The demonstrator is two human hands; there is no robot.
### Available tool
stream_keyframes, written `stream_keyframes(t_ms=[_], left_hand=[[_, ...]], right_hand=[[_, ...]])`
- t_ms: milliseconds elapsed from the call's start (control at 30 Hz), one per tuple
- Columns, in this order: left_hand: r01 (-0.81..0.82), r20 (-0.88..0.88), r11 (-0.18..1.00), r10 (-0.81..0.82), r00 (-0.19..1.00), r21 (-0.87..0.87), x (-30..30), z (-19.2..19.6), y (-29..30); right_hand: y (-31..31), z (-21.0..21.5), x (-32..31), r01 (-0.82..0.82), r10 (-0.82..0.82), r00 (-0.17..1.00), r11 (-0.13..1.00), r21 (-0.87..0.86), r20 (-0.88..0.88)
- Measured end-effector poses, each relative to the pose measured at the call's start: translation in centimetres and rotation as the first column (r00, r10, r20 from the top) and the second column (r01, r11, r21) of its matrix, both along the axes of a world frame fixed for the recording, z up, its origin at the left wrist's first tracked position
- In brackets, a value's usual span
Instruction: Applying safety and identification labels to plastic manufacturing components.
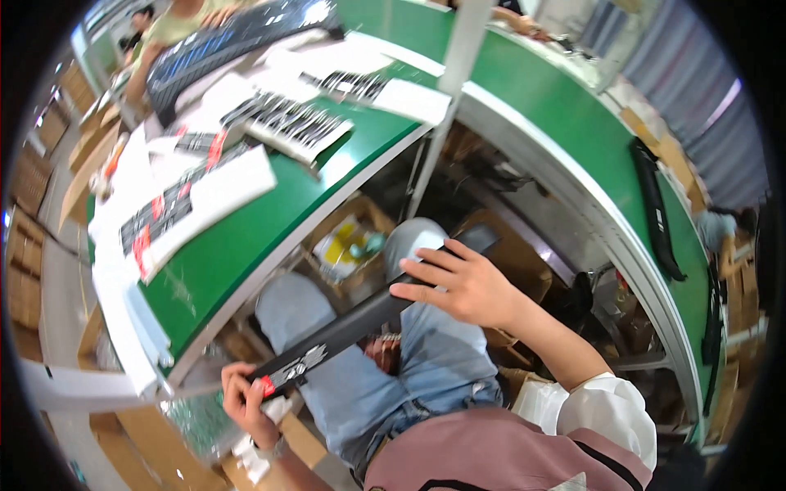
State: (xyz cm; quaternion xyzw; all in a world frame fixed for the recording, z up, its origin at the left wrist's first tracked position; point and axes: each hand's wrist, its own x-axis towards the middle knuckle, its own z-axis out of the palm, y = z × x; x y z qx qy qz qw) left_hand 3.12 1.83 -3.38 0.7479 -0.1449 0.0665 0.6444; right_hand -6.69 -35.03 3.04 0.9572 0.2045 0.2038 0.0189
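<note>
Across my lap lies a long black plastic strip (pixel 356 325), slanting from lower left to upper right. My left hand (pixel 246 397) grips its lower end, thumb beside a black, white and red label (pixel 295 370) stuck on the strip. My right hand (pixel 458 286) rests on the upper part, fingers stretched and spread over the surface. On the green table (pixel 209 299) ahead lie label sheets: one with black and red labels (pixel 160 214) on white backing, and others with black labels (pixel 282 123) farther back.
A large dark wrapped part (pixel 237 53) stands at the far end, beside a person (pixel 184 24). To the right runs a green conveyor (pixel 573 90) carrying black strips (pixel 652 209). A metal post (pixel 463 53) rises between table and conveyor. Under the table sits an open cardboard box (pixel 372 214).
</note>
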Motion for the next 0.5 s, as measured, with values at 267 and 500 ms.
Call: stream_keyframes(t_ms=[267, 500], left_hand=[[-0.003, 0.03, 0.988, 0.008, 1.0, -0.157, 1.0, 0.6, -1.7], [-0.09, -0.15, 0.969, 0.057, 0.987, -0.229, 1.4, 1.0, -0.9]], right_hand=[[-6.2, 1.6, -6.1, 0.024, -0.004, 0.992, 0.987, -0.159, 0.122], [-12.3, 8.0, -23.3, 0.645, -0.735, 0.677, 0.574, 0.505, -0.029]])
